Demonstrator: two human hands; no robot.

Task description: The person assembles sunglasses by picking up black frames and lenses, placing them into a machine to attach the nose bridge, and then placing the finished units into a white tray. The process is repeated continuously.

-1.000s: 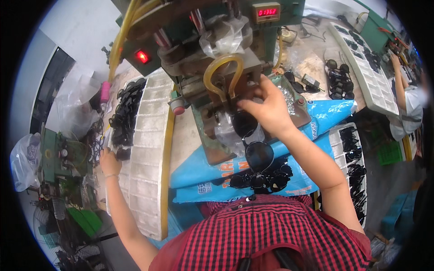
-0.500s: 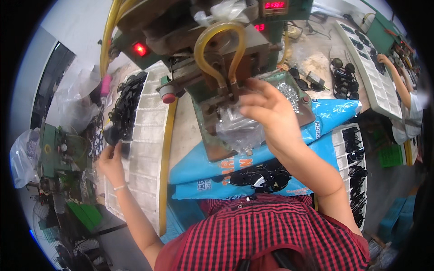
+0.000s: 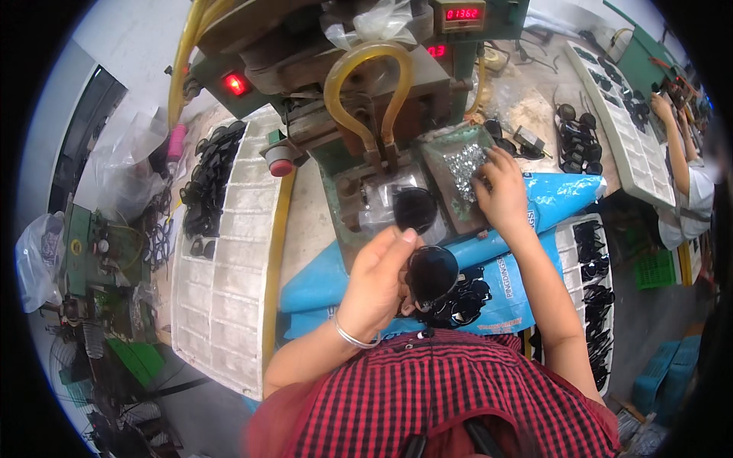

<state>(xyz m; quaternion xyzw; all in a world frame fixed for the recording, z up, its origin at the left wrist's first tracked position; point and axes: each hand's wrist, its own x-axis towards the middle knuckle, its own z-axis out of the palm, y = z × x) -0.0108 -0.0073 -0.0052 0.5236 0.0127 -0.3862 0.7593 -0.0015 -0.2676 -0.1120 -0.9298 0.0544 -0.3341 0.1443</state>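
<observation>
My left hand is closed on a pair of dark sunglasses, pinching them near the bridge. One black lens stands over the machine's base plate and the other hangs nearer my body. To the right, my right hand has its fingers bent into a heap of small shiny metal parts in a green metal tray. Whether a part is between those fingertips is too small to make out. Clear plastic film covers the plate beneath the press head.
A red button juts out left of the press. White compartment trays with sunglasses flank me. More sunglasses lie on blue plastic sheeting before my body. A yellow hose loops above the plate. Another person's arm works far right.
My left hand has come from the left tray to the front of the press, bringing the sunglasses. My right hand has moved right from the press plate to the metal parts.
</observation>
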